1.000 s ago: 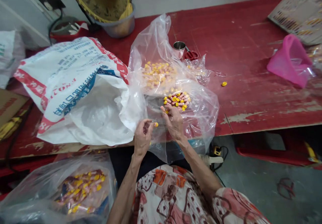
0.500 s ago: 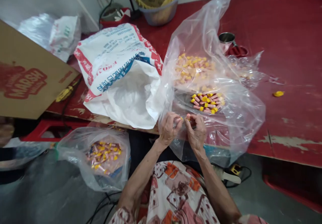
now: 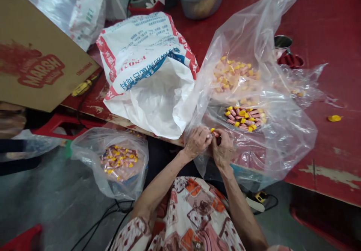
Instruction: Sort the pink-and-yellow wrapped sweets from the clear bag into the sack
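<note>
Cardboard at the left edge, a box (image 3: 42, 66), carries red print reading "MARSH"; the smaller letters under it are too blurred to read. Beside it on the red desk (image 3: 324, 74) lies a white sack (image 3: 146, 66) printed in red and blue with Chinese characters, upside down from this side and not legible. The left hand (image 3: 197, 142) and right hand (image 3: 224, 149) meet at the desk's near edge, each pinched by its fingertips on one small pink piece (image 3: 214, 132), against the front of a clear plastic bag (image 3: 282, 145). Its long axis runs roughly across, hand to hand, with the yellow-capped end toward the left hand. Wrists bend inward, knuckles up, forearms rising from the lap. Inside the bag, just beyond the hands, a heap (image 3: 244, 116) of like pieces lies pointing every way. A second bag (image 3: 118, 160) of them sits on the floor.
</note>
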The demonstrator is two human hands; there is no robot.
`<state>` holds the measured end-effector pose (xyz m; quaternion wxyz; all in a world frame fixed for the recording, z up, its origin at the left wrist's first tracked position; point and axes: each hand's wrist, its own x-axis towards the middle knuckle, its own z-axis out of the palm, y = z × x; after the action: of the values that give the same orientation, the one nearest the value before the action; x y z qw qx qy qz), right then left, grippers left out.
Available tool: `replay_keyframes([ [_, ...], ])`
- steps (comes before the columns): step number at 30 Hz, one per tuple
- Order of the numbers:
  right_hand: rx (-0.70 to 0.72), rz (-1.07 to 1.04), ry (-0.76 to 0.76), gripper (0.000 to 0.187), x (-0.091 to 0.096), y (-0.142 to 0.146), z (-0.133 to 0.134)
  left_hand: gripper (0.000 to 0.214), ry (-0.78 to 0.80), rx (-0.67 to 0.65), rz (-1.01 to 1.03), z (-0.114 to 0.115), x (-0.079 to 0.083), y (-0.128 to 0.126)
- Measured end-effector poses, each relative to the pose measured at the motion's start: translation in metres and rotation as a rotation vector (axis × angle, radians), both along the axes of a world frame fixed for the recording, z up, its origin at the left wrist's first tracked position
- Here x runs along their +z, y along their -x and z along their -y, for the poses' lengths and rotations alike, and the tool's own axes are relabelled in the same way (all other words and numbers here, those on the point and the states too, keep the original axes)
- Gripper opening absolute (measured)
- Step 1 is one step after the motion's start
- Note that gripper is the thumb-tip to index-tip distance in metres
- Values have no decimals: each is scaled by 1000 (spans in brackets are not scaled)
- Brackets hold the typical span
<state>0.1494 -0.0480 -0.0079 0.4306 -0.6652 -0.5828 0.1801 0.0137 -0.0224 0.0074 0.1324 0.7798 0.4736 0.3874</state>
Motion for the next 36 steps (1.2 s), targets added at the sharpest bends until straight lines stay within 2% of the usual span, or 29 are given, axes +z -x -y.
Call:
replay_keyframes([
  [2,27,15,-6,30,2,-1,-4,9,123,-4,14,-4,0,0],
  [3,33,19,-6,31,5,-2,-6,10,199,15,85,-5,2,0],
  [6,40,71,3,30,14,-3,-7,18,447,144,520,-4,18,2],
  [9,116,193,11,24,16,4,-6,28,661,315,1002,-2,39,8],
  [11,178,282,24,23,12,11,-6,36,717,360,1216,-2,53,14],
  [13,206,326,33,22,5,17,-8,37,682,362,1294,-2,63,19],
  [15,185,301,24,19,-1,21,-8,34,584,372,1221,0,69,19],
  [17,132,230,-3,16,-5,22,-8,28,450,386,1031,3,67,16],
  [19,81,162,-32,16,-8,21,-6,20,324,356,772,4,54,9],
  [22,40,125,-58,20,-10,20,-4,6,195,185,357,-1,25,1],
  [24,28,127,-66,22,-10,20,-4,3,165,89,188,-5,10,0],
  [26,25,121,-68,22,-9,20,-4,4,132,86,146,-5,6,3],
  [31,13,102,-41,21,-9,19,-2,10,-18,165,136,10,14,7],
  [36,26,143,-29,26,-12,18,-2,12,5,111,-25,6,2,-1],
])
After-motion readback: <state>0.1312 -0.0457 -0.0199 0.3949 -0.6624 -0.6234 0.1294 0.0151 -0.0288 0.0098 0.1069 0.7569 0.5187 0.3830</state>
